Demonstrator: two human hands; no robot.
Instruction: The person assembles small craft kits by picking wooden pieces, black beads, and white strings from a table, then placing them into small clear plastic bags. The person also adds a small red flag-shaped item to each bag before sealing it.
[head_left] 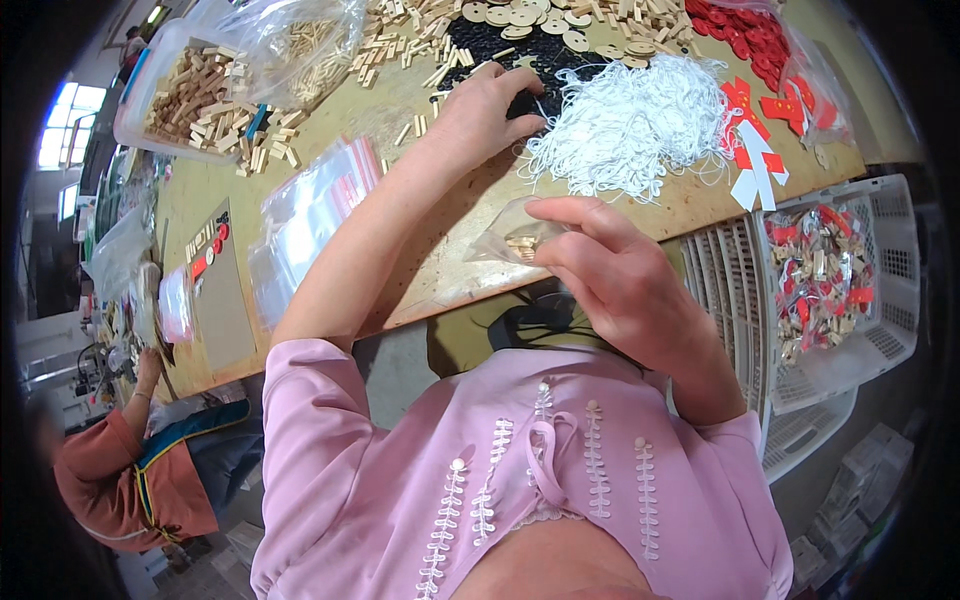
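My left hand (490, 112) reaches over a heap of small black pieces (480, 42) on the table, just left of a tangled pile of white strings (630, 125). Its thumb and index finger are apart, with black showing between them; the other fingertips are partly hidden. Near the table's front edge, my right hand (620, 270) pinches a small clear plastic bag (500, 235) by its side. A few light wooden pieces (522, 246) lie inside that bag.
Wooden discs (520, 15), red pieces (735, 40) and red-and-white cards (750, 150) lie at the back and right. Flat zip bags (310, 220) and a tub of wooden blocks (165, 95) are to the left. A crate (895, 260) holds filled bags; a co-worker (140, 460) sits at left.
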